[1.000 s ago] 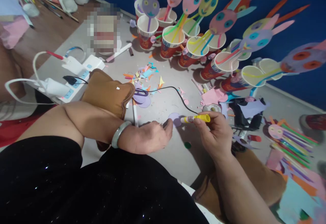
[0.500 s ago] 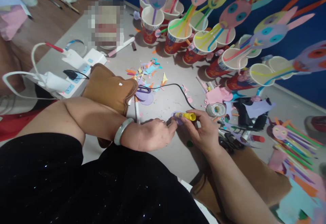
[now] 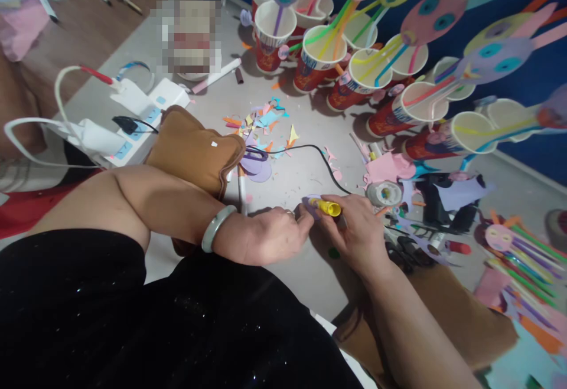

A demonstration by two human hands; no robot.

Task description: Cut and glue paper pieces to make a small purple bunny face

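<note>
My left hand (image 3: 279, 237), with a pale bangle at the wrist, is closed near the middle of the table. Its fingertips pinch the edge of a small purple paper piece (image 3: 309, 205). In my right hand (image 3: 354, 226) is a yellow tube that looks like a glue stick (image 3: 328, 207), its hollow end facing up toward me. The tube's far end meets the purple paper; the exact contact is hidden. Purple paper shapes (image 3: 257, 167) lie beyond my left wrist. A roll of clear tape (image 3: 384, 193) sits just beyond my right hand.
Paper cups (image 3: 325, 52) holding animal faces on coloured strips line the blue wall. Paper scraps (image 3: 270, 120) and a thin black cable (image 3: 316, 148) lie on the table (image 3: 283, 179). A brown cushion (image 3: 192, 150) and a power strip (image 3: 166, 103) are left; scissors (image 3: 405, 253) lie right.
The view has shifted slightly, so the cups and scraps appear further right. Both hands stay together at the purple paper, and the yellow tube is tilted a little differently.
</note>
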